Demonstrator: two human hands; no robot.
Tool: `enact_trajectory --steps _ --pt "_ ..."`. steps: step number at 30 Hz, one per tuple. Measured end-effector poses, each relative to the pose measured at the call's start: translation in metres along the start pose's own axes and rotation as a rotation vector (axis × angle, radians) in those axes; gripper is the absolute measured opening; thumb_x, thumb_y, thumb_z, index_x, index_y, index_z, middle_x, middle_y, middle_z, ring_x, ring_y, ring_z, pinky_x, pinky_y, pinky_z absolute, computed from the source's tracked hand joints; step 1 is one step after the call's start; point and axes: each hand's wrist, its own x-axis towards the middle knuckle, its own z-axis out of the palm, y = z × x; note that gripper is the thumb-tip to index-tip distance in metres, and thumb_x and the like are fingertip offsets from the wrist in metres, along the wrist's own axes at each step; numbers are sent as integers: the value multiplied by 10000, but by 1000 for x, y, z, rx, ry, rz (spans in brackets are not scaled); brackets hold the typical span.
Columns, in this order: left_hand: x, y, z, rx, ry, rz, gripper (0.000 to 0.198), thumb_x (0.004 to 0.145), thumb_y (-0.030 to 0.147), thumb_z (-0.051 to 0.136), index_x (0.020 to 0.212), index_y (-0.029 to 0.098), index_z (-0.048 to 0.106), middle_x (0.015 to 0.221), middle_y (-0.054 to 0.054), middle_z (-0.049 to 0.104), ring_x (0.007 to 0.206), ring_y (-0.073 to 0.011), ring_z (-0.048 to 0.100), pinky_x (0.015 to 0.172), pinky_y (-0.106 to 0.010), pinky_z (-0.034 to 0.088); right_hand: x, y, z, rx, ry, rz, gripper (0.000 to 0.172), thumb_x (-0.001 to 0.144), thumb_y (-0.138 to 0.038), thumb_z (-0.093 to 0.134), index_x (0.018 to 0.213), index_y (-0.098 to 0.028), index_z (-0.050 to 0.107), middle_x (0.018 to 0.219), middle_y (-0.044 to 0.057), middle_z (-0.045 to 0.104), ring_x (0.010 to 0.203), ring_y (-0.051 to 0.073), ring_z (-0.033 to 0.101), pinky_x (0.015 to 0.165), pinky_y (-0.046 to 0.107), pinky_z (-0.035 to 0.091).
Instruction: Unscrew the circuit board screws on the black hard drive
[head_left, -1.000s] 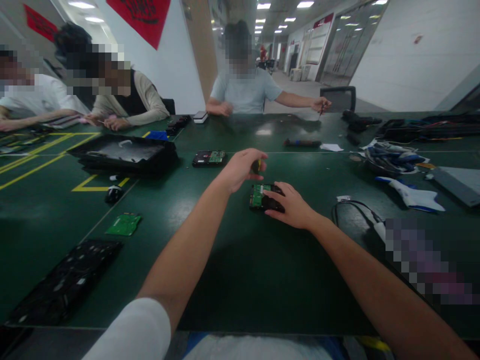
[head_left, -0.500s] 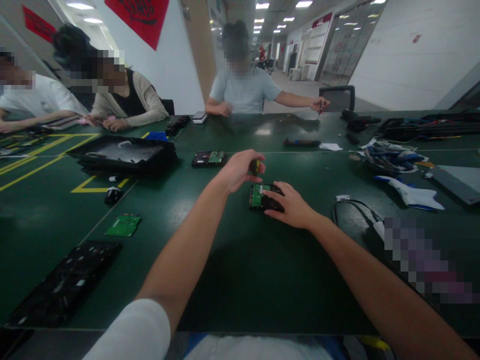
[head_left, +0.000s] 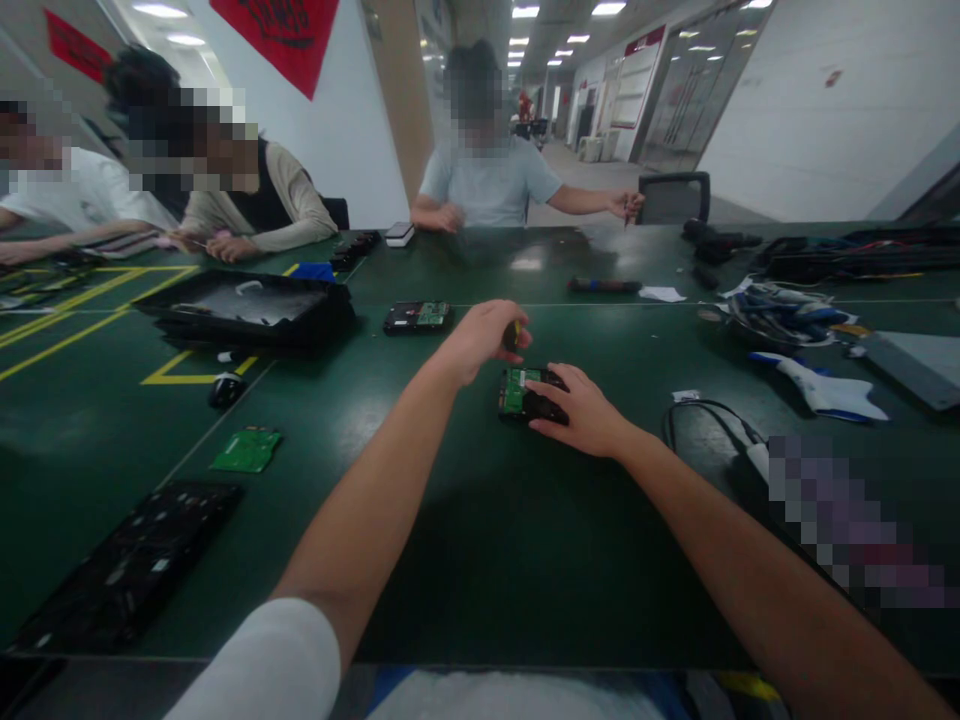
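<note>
My left hand [head_left: 487,340] is closed around the dark, yellow-marked handle of a screwdriver [head_left: 512,336], held above the far side of a hard drive [head_left: 514,394]. The shaft and tip cannot be made out. The hard drive lies on the green table with its green circuit board facing up. Across its right part, my right hand [head_left: 581,408] grips the drive, thumb on the near side and fingers over the top and far edge. Those fingers hide part of the black casing.
Another hard drive [head_left: 417,317] lies farther left, near stacked black trays [head_left: 247,310]. A loose green circuit board [head_left: 247,450] and a black panel [head_left: 127,565] are at left. Cables [head_left: 784,312], a glove [head_left: 821,385] and a grey box [head_left: 919,365] sit right. Co-workers [head_left: 480,180] sit opposite.
The screwdriver handle has turned slightly in my left hand. My right hand stays on the hard drive. Opposite, a co-worker's outstretched hand has shifted a little to the left.
</note>
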Motion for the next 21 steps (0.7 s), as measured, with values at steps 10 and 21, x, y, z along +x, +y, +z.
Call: enact_trajectory --steps 10,21 --pt "0 5 -4 307 64 27 370 934 516 615 897 187 779 1001 -97 768 791 -175 652 564 -252 436 0 -1 -2 9 -22 16 712 974 -655 678 1602 -347 544 1703 161 391 1579 447 345 1236 725 349" --pt "-8 11 1 -4 -7 -166 297 915 486 645 970 195 621 992 -140 790 660 -227 761 561 -304 545 0 2 0 8 -3 -5 708 976 -654 675 1607 -364 537 1714 146 389 1578 449 341 1227 727 359"
